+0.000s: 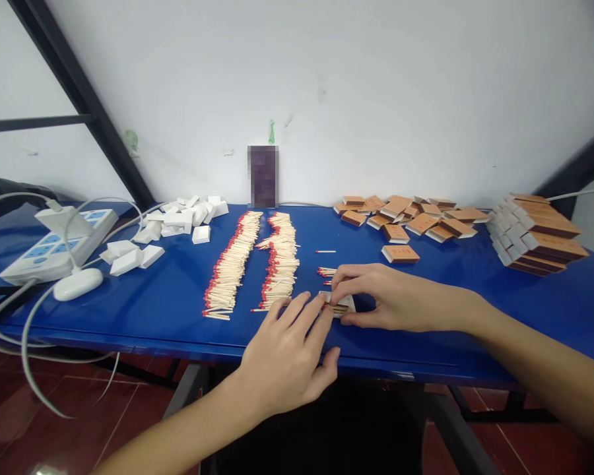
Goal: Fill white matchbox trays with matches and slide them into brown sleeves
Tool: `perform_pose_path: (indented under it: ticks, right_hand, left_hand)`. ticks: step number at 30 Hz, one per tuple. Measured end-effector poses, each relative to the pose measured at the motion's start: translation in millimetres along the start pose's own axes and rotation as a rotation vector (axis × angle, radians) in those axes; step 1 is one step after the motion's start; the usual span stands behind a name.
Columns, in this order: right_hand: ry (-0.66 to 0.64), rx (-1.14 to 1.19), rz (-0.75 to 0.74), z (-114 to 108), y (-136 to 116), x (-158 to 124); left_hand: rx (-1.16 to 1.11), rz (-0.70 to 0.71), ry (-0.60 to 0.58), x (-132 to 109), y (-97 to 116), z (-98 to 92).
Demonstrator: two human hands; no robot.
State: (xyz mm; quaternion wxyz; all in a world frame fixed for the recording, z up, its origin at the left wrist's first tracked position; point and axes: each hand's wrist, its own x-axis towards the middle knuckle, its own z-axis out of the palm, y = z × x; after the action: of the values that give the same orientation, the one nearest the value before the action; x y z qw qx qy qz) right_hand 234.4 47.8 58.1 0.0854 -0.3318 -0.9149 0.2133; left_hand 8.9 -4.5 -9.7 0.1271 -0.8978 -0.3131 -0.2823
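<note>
A white matchbox tray (350,302) lies near the table's front edge with a few matches (340,309) in it. My right hand (371,297) curls over its right side, thumb at the near edge and fingers bent over the inside. From the left, my left hand (290,359) reaches the tray with fingers stretched, the fingertips touching its left end. A small group of loose matches (326,272) lies just beyond the tray, partly hidden by my right hand. One single match (325,251) rests farther back.
Two long rows of red-tipped matches, a left row (232,267) and a right row (280,264), run front to back. White trays (178,218) are heaped at left, orange-brown matchbox sleeves (416,214) at right. Stacked matchboxes (534,231) stand far right; a power strip (59,244) with cables is far left.
</note>
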Motion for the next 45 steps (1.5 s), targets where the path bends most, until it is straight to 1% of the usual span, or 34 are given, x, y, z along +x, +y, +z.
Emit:
perform_pose_path:
  ticks: [2, 5, 7, 12, 17, 22, 26, 32, 39, 45]
  right_hand:
    - [0.02, 0.007, 0.009, -2, 1, 0]
    - [0.127, -0.042, 0.082, -4, 6, 2]
    - [0.182, -0.105, 0.124, -2, 14, 4]
    - [0.163, -0.131, 0.147, 3, 37, 7]
    - [0.163, -0.099, 0.123, 6, 46, 12]
    - [0.237, -0.009, 0.129, 10, 48, 18]
    - [0.233, 0.033, 0.174, 11, 47, 20]
    - [0.238, 0.015, 0.197, 10, 43, 20]
    - [0.26, -0.039, 0.145, 10, 42, 19]
    - [0.275, -0.007, 0.199, 12, 41, 18]
  left_hand:
    - [0.001, 0.006, -0.013, 0, 0, 0.0]
    - [0.008, 0.004, -0.019, -1, 0, -0.6]
    - [0.025, -0.014, -0.013, -1, 0, -1.2]
    - [0.046, -0.039, -0.037, 0, 1, -1.8]
    - [0.041, -0.041, -0.048, -1, 1, -1.2]
    - [0.042, -0.038, -0.035, 0, 1, -0.9]
    - [0.041, -0.032, -0.03, 0, 1, -1.1]
    - [0.038, -0.034, -0.03, -1, 2, -1.8]
    - [0.035, -0.034, -0.038, -1, 2, -0.4]
    - [0.027, -0.029, -0.03, -2, 1, -1.6]
